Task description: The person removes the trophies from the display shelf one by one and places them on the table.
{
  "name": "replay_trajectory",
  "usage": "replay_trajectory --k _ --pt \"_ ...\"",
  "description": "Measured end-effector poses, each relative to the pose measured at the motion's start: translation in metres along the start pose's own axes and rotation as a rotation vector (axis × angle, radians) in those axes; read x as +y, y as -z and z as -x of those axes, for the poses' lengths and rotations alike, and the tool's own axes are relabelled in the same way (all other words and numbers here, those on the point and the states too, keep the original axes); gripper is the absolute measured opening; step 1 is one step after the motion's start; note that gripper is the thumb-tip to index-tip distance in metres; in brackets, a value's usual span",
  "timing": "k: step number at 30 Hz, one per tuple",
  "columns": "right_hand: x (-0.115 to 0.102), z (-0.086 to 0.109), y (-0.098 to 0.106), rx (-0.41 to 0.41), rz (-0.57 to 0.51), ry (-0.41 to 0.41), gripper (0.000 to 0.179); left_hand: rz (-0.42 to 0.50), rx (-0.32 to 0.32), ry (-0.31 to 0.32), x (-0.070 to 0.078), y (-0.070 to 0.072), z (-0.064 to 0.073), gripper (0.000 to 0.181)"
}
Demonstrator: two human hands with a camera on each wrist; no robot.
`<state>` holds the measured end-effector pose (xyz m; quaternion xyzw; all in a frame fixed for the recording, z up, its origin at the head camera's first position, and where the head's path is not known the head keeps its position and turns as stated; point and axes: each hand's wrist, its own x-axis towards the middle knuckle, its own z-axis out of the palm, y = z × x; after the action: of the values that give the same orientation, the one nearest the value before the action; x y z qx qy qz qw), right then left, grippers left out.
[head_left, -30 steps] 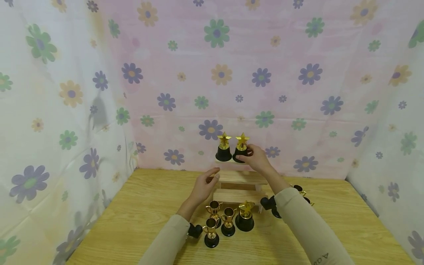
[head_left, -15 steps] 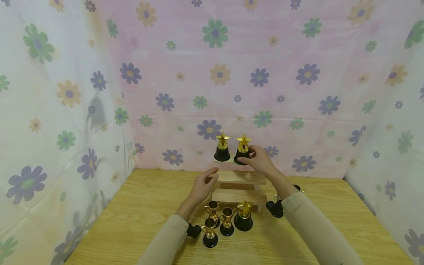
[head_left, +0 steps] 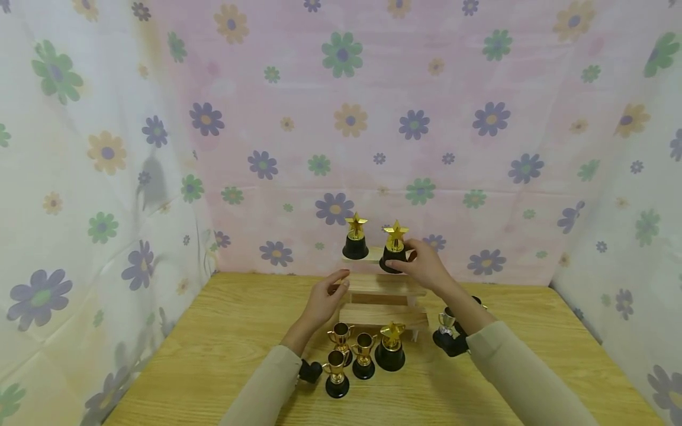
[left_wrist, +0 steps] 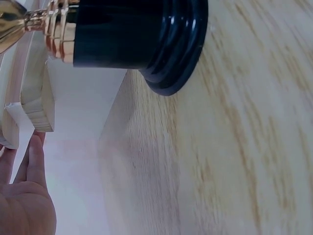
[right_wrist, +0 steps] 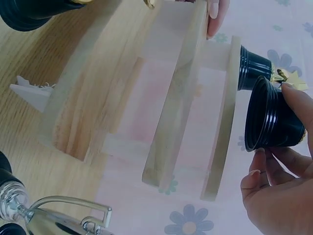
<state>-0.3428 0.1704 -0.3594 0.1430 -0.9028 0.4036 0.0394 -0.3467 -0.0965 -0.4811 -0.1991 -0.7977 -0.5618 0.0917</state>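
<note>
Here our right hand (head_left: pixel 426 269) has its fingers and thumb curled round the black base of a gold star trophy (head_left: pixel 395 248), which we hold at the right end of the top step of the small wooden riser (head_left: pixel 385 290). From the right wrist view the star trophy (right_wrist: pixel 272 120) looks lifted just clear of that top board and tipped, not standing flat on it, and only the fingertips (right_wrist: pixel 254 174) pinch its rim. A second star trophy (head_left: pixel 355 238) stands upright on the same step, a little to the left and apart from ours. Our left hand (head_left: pixel 325 299) holds nothing: its fingers are straight and relaxed, and they rest against the left edge of the middle step. On the wooden table (head_left: pixel 224 349) in front of the riser stand three small gold cups (head_left: pixel 351 352) and a third star trophy (head_left: pixel 391 348), and a silver cup (head_left: pixel 445 326) sits near our right sleeve. We judge the main risk to be the light pinch: the base is smooth and flared, so it could slip out and drop onto the lower steps or the cups below. If we set it down tilted or too near the board's end, it may topple off. A careless sweep leftward could also knock the standing trophy, and a shove from our left hand could shift the whole riser.
</note>
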Motion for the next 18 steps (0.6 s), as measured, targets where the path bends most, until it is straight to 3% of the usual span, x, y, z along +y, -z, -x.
replay_trajectory --k 6,10,18 --pt "-0.002 0.010 0.002 -0.001 -0.022 0.022 0.070 -0.009 -0.007 -0.002 0.000 0.000 0.001 0.040" --pt "-0.002 0.017 0.004 -0.009 -0.022 0.017 0.076 0.000 -0.006 0.008 -0.001 0.000 0.001 0.040" --pt "-0.001 0.030 0.008 -0.012 0.004 0.003 0.080 0.010 0.007 -0.036 -0.002 0.000 -0.001 0.040"
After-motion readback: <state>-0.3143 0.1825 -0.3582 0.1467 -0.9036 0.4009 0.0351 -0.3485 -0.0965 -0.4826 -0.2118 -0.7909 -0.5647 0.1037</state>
